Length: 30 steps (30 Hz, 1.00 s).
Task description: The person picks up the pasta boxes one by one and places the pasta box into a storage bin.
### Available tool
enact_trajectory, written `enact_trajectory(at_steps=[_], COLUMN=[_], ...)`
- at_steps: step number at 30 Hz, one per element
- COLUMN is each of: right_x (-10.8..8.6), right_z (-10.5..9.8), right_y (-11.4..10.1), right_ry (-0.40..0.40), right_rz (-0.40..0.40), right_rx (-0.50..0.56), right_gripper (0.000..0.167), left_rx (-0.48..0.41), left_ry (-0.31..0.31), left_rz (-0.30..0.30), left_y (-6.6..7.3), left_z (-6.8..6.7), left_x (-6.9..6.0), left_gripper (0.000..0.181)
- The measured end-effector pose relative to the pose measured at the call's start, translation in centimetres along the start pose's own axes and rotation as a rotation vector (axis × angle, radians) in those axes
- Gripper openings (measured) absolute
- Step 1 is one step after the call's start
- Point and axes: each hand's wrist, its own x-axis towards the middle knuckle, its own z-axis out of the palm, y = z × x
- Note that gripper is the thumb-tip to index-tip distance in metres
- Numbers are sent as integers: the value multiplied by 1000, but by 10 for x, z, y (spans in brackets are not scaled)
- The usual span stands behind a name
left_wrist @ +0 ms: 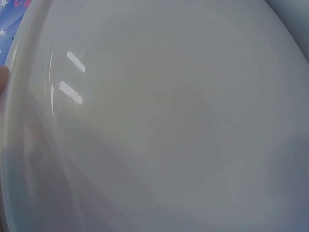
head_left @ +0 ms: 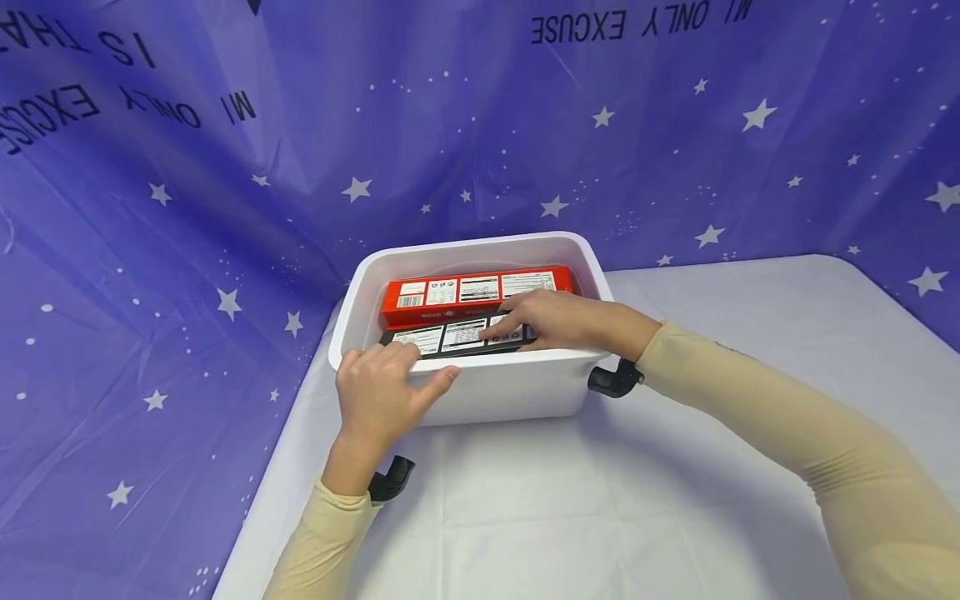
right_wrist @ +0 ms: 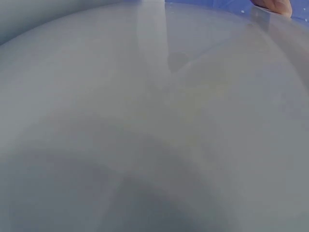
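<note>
A white plastic bin (head_left: 495,392) stands on the table and holds a red box (head_left: 442,315) at the back and a black box (head_left: 408,337) along its near side. Both boxes carry white printed labels. My left hand (head_left: 378,392) grips the near left rim, its fingers bent over the edge and its thumb outside. Inside the bin, my right hand (head_left: 558,321) holds the right part of the black box, with fingers at its far edge and one finger across its top. Some right fingertips are hidden. Both wrist views mostly show the bin's pale outer wall (left_wrist: 159,121).
A white cloth (head_left: 570,517) covers the table. Behind and to the left hangs a purple curtain (head_left: 465,150) with stars and lettering. Black wrist mounts (head_left: 615,379) hang below both wrists, close to the bin's front.
</note>
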Motion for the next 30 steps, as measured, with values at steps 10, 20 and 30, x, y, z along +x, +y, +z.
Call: enact_trajectory(at_steps=[10,20,30], right_x=[3,2,3], right_z=[2,3,2], right_y=[2,2,4], right_ry=[1,-6,-17], right_rz=[12,-16,-13], right_rx=[24,-1,-1], right_gripper=[52,52,52], left_rx=[1,-9,-17], left_ry=[-5,-3,5], left_rz=[0,-3,3], left_y=[-2,0,0], left_z=[0,0,0], left_x=[1,0,2], left_gripper=[80,80,79])
